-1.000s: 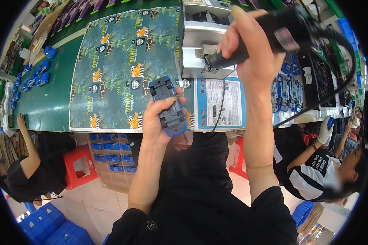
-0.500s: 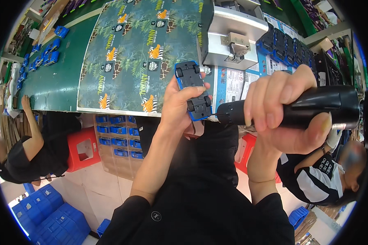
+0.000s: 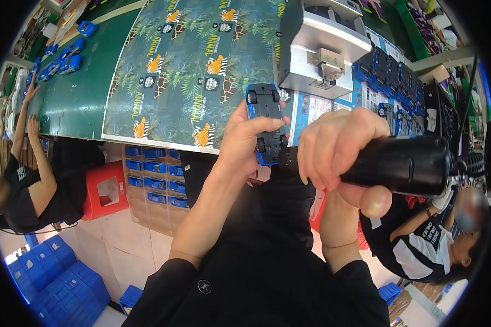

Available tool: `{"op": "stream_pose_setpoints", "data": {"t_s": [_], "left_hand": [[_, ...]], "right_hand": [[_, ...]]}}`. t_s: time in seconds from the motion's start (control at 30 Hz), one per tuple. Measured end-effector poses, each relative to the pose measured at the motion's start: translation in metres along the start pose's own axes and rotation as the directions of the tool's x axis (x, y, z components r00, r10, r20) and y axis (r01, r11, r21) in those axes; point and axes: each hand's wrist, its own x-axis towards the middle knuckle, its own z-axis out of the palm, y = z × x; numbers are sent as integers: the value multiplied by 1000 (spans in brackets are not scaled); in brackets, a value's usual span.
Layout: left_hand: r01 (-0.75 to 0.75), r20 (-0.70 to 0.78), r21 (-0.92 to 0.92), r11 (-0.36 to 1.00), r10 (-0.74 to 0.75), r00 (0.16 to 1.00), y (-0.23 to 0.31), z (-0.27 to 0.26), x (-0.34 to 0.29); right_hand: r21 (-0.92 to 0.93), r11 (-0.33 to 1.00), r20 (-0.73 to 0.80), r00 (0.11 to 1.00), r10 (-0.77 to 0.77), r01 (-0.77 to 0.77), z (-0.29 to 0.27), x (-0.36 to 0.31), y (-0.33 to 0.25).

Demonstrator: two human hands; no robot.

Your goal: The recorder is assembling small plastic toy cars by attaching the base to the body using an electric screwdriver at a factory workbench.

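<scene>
A blue toy car (image 3: 266, 103) lies in my left hand (image 3: 242, 131) with its black underside facing up; the thumb presses across its chassis. My right hand (image 3: 338, 144) is wrapped round a black electric screwdriver (image 3: 403, 166), a cord running from its back end. The tool lies nearly level, its front end pointing left at the lower end of the car. Whether the bit touches the car is hidden by the fingers and the dark background.
A metal fixture (image 3: 324, 52) stands on the bench just beyond my hands. Rows of blue toy cars (image 3: 390, 76) sit right of it; more cars (image 3: 71, 60) lie far left. Printed animal sheeting (image 3: 185, 82) covers the bench. Co-workers sit at left (image 3: 24, 185) and right (image 3: 428, 240).
The screwdriver and my right hand have shifted left and slightly down in view. The car now stands more upright in view, still in my left hand. The left co-worker's arm has risen.
</scene>
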Motion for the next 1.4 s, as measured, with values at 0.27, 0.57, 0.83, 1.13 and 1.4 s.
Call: {"op": "stream_pose_setpoints", "data": {"t_s": [0.27, 0.57, 0.83, 1.13, 1.4], "left_hand": [[35, -3, -51, 998, -35, 999, 1, 1, -1], [30, 20, -60, 998, -29, 999, 5, 3, 2], [-704, 702, 679, -210, 467, 538, 72, 3, 9], [-440, 720, 227, -869, -154, 677, 227, -115, 3], [-13, 597, 548, -836, 381, 705, 229, -167, -60]], "right_hand": [[28, 999, 134, 991, 12, -15, -8, 8, -1], [61, 998, -165, 986, 10, 0, 11, 1, -3], [-196, 946, -215, 931, -297, 257, -3, -33, -39], [-243, 969, -397, 909, -131, 34, -18, -57, -41], [-197, 979, -392, 919, -33, -49, -33, -54, -27]]}}
